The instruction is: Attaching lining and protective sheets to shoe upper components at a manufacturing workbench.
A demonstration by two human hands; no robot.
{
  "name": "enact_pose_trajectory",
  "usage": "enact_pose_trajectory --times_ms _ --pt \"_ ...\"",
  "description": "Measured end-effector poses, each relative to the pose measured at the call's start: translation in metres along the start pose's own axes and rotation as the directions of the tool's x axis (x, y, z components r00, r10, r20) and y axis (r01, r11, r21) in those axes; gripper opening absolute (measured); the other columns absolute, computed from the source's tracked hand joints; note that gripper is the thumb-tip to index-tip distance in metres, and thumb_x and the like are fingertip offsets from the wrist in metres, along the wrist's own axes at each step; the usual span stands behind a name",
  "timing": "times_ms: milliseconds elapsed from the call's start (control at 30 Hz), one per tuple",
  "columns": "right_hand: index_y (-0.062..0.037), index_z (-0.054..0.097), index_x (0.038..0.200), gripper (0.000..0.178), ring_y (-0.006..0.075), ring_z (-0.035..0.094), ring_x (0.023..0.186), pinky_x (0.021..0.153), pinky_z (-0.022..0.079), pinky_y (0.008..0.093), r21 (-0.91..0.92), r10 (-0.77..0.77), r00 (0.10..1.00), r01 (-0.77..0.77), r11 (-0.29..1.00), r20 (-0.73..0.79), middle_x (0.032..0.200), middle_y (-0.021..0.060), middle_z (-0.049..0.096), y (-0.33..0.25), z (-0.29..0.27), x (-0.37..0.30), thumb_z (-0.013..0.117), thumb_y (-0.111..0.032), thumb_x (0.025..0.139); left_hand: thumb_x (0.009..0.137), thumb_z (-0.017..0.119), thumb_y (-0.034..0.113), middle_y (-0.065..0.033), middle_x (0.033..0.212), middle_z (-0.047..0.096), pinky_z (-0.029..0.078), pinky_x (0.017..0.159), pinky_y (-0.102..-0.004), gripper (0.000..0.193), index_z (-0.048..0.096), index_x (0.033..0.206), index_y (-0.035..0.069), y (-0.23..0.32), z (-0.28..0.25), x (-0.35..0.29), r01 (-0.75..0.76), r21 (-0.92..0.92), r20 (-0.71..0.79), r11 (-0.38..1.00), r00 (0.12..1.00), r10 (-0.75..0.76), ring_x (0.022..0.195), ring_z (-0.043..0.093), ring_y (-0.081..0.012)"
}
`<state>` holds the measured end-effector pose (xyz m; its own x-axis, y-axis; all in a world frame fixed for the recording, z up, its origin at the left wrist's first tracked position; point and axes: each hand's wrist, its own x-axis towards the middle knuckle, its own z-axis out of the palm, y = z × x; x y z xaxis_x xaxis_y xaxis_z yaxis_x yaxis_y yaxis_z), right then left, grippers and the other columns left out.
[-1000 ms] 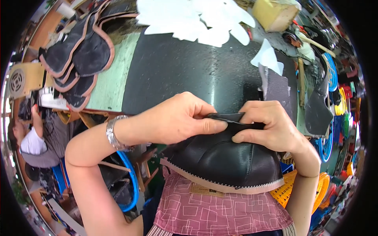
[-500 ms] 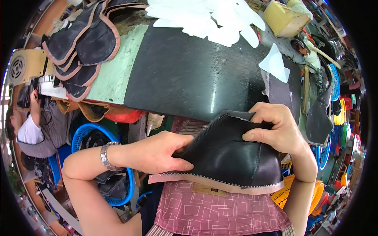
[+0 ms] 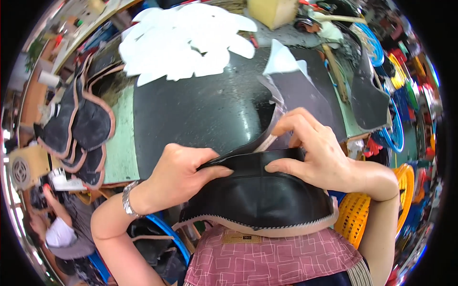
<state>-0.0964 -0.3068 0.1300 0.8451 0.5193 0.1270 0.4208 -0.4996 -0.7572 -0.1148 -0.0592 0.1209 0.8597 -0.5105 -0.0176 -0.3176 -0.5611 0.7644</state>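
From where I stand, the black leather upper (image 3: pixel 229 202) is in front of the person's waist, its pinkish, zigzag-stitched edging (image 3: pixel 286 232) along the bottom, just above a maroon apron (image 3: pixel 272 260) patterned with squares. The left hand (image 3: pixel 183 174) has the top edge pinched between thumb and fingers. The right hand (image 3: pixel 324 155) sets its thumb on the front, by the vertical seam, its index finger stretched away toward a raised dark flap (image 3: pixel 267 138); whether it's gripping, I can't tell. Beyond lies a black work mat (image 3: pixel 200 114) with a heap of white cut pieces (image 3: pixel 176 43) at its far side, more pink-edged black pieces (image 3: pixel 93 124) stacked leftward, and a yellow basket (image 3: pixel 353 217) below the right forearm.
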Motion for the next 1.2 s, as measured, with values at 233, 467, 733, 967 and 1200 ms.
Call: enact_pose_trajectory --times_ms 233,467,733,967,1200 --pt "-0.0042 0.052 0.064 0.016 0.0261 0.059 0.050 0.042 0.046 0.0373 -0.461 -0.398 0.827 0.554 0.693 0.396 0.054 0.0099 0.055 -0.027 -0.011 -0.015 0.057 -0.019 0.068 0.075 0.071 0.012 -0.0158 0.058 0.053 0.036 0.043 -0.0277 0.015 0.064 0.077 -0.001 -0.003 -0.007 0.012 0.062 -0.098 0.232 0.993 0.972 -0.038 0.043 0.044 -0.0216" --pt "-0.0026 0.059 0.070 0.027 0.0330 0.061 0.060 0.055 0.046 0.0424 -0.157 -0.254 0.863 0.351 0.923 0.437 0.058 0.0146 0.058 -0.010 -0.026 0.013 0.063 -0.027 0.080 0.075 0.069 0.004 -0.0069 0.068 0.050 0.040 0.055 -0.0284 0.012 0.061 0.082 -0.001 -0.012 -0.018 0.023 -0.093 -0.361 0.340 0.928 0.913 0.224 0.060 0.049 -0.0179" --pt "-0.0037 0.049 0.067 0.016 0.0213 0.058 0.049 0.040 0.043 0.0341 -0.453 -0.635 0.701 0.704 0.547 0.324 0.050 0.0047 0.049 -0.011 -0.005 -0.006 0.059 -0.017 0.064 0.076 0.069 0.013 -0.0139 0.064 0.052 0.041 0.053 -0.0346 0.017 0.060 0.079 -0.001 0.022 -0.019 0.031 -0.082 -0.100 0.410 0.992 0.905 0.116 0.059 0.051 -0.0302" --pt "-0.0057 0.052 0.070 0.025 0.0263 0.058 0.053 0.045 0.043 0.0370 -0.162 -0.476 0.836 0.528 0.834 0.273 0.057 0.0086 0.057 0.005 -0.002 0.012 0.062 -0.026 0.080 0.076 0.068 0.016 -0.0143 0.066 0.047 0.040 0.054 -0.0379 0.019 0.057 0.079 0.001 0.028 -0.006 0.039 -0.361 0.152 0.330 0.920 0.896 0.297 0.063 0.054 -0.0320" --pt "-0.0074 0.063 0.071 0.022 0.0290 0.059 0.060 0.054 0.044 0.0393 -0.075 -0.218 0.877 0.276 0.958 0.429 0.060 0.0096 0.059 0.006 -0.036 0.020 0.064 -0.029 0.077 0.074 0.073 0.017 -0.0148 0.056 0.038 0.033 0.046 -0.0309 0.027 0.055 0.066 -0.002 0.025 -0.031 0.041 -0.083 -0.056 0.450 0.995 0.887 0.099 0.049 0.033 -0.0247"
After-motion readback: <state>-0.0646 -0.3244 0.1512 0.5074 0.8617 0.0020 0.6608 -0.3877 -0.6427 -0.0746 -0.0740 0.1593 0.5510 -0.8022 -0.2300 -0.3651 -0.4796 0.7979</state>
